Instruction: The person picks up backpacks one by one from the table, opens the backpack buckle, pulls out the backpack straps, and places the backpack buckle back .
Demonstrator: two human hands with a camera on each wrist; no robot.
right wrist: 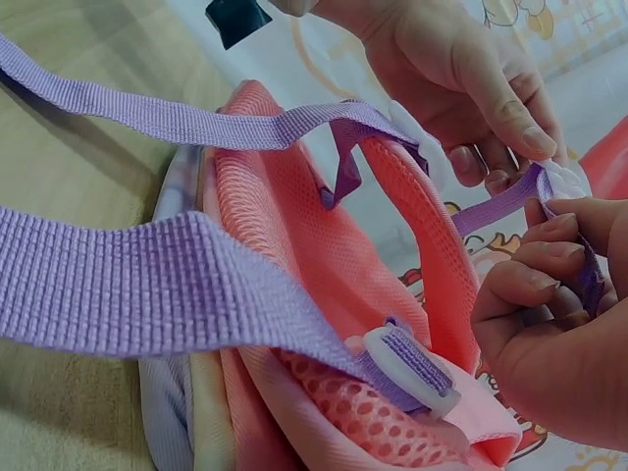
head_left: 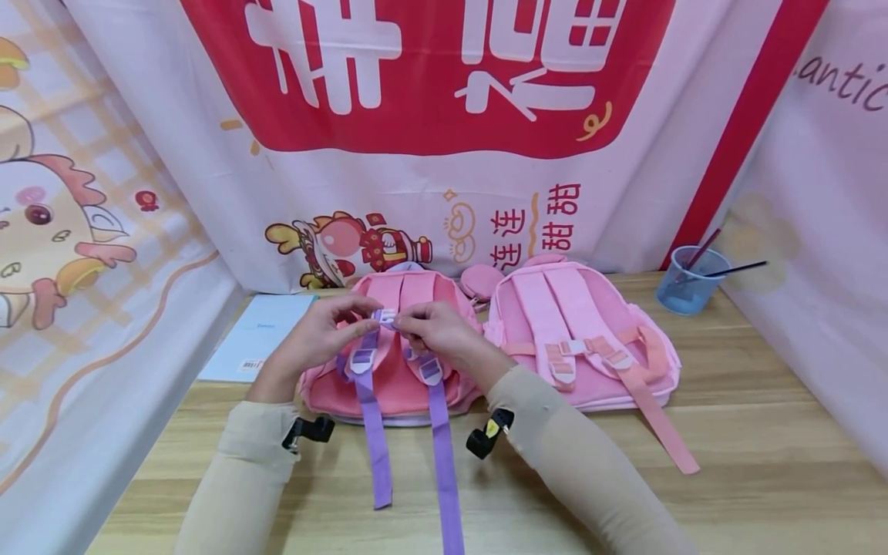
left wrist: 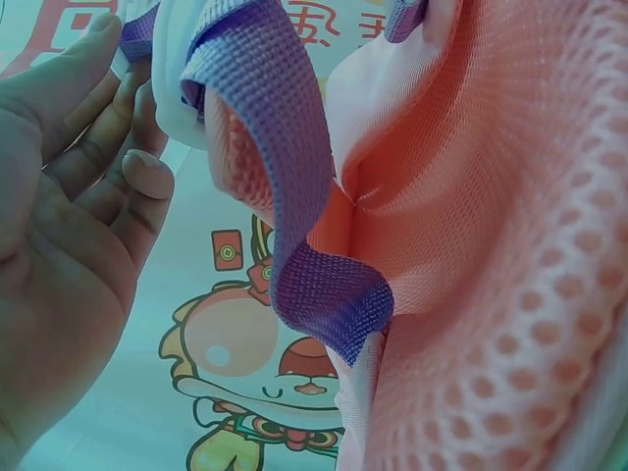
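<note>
left hand (head_left: 321,331) pinches white buckle (head_left: 387,317), right hand (head_left: 442,331) pinches purple strap (right wrist: 592,277) beside it, likely steadying both; coral backpack (head_left: 398,389) on worktop (head_left: 777,432), strap side facing the person, probably for reach.

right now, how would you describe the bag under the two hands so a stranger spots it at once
Below the big red panel is a wooden table. On it, find the coral backpack between the light blue booklet and the pale pink backpack. Its long webbing straps are purple, while its neighbour's are peach.
</note>
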